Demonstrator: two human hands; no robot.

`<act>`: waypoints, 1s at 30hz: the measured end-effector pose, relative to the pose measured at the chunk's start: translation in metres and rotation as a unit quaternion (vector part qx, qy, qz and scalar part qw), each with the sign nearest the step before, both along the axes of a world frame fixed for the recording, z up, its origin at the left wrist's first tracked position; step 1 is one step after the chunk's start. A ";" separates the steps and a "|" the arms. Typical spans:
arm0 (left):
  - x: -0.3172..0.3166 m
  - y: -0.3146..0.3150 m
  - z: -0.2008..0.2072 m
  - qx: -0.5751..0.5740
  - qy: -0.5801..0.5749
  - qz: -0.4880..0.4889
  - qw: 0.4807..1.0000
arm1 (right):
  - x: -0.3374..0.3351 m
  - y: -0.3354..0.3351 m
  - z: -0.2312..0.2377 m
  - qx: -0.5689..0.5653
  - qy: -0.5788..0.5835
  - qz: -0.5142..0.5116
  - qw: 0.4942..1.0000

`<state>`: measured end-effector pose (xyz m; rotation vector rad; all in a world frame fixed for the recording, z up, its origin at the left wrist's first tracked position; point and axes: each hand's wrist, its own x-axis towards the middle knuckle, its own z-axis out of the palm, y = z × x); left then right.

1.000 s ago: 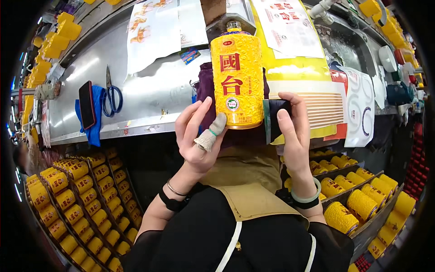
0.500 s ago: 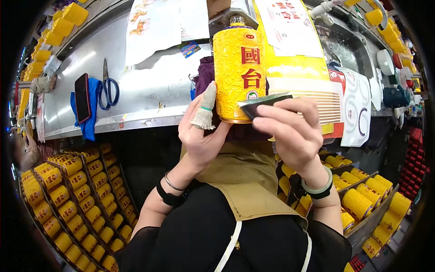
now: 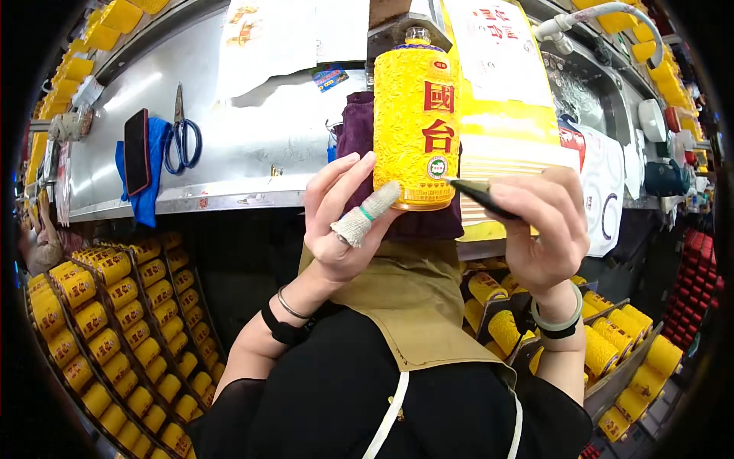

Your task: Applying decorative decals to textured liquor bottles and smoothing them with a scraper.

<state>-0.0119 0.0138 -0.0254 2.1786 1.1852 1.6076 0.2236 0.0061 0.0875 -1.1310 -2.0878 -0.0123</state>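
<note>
A yellow embossed bottle with large red characters and a small round emblem low on its front lies tilted on a folded purple cloth, its clear neck pointing away from me. My left hand grips the bottle's lower left edge; one digit wears a knitted finger cover with a green band. Pinched in my right hand is a thin dark flat piece, seen nearly edge-on. Its pale tip points at the bottle beside the emblem; whether it touches, I cannot tell.
Scissors and a phone on a blue cloth lie left on the metal bench. Printed sheets cover its far side. A sink is at right. Racks of yellow bottles stand below at both sides.
The dark piece has turned from showing its broad face to nearly edge-on, and my right hand has moved right, uncovering the emblem. My left hand's covered digit has swung down towards the bottle's base.
</note>
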 end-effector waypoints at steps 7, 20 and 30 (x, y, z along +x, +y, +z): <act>0.006 0.001 0.002 0.065 0.064 -0.015 0.996 | 0.006 -0.019 -0.022 -0.067 0.131 -0.077 0.986; 0.016 0.006 0.018 -0.081 -0.074 -0.056 0.992 | -0.052 -0.022 -0.049 -0.405 0.510 -0.127 0.748; 0.017 0.006 0.014 -0.091 -0.089 -0.058 0.990 | -0.050 -0.019 -0.054 -0.422 0.496 -0.122 0.749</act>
